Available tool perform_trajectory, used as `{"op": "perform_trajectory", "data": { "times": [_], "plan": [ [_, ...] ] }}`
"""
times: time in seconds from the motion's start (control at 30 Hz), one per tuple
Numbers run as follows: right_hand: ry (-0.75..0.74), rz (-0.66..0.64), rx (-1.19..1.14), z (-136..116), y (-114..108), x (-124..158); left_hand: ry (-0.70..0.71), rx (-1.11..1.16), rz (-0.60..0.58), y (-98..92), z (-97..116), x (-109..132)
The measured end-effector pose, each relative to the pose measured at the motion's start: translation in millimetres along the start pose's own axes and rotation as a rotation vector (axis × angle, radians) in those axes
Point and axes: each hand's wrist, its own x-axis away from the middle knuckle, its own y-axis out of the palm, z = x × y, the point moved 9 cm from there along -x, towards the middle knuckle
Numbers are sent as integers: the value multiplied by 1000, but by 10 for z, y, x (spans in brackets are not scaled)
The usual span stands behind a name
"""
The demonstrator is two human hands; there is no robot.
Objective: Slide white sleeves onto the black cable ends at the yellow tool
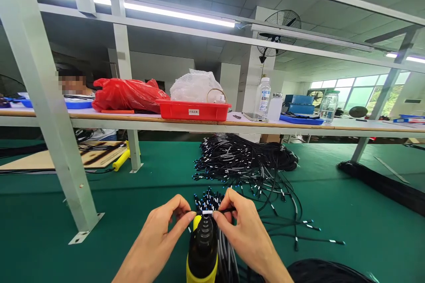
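My left hand [162,232] and my right hand [247,232] pinch a thin black cable [228,210] between thumbs and fingers, one on each side of a white sleeve [207,212]. The cable is stretched level between them. Right below the sleeve is the nozzle end of a black and yellow heat gun [203,252]; whether they touch I cannot tell. Behind and beside it lies a bundle of grey and black cables [227,252], whose blue-tipped ends [209,196] show just past my fingers.
A large heap of black cables [245,159] lies farther back on the green table [159,177]. Dark cable coils [325,272] sit at the lower right. On the shelf above stand a red bin [195,110] and bottles [264,97]. A person [75,84] is at the left.
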Motion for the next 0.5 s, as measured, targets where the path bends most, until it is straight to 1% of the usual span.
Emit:
{"op": "perform_trajectory", "data": {
  "times": [0.2, 0.37, 0.5],
  "plan": [
    [14, 6, 31, 20, 1, -5, 4, -17, 11, -16, 25, 3],
    [23, -2, 47, 9, -15, -3, 24, -29, 55, -58, 50, 1],
    [-23, -41, 60, -58, -43, 23, 53, -15, 96, -104, 65, -3]
  ]
}}
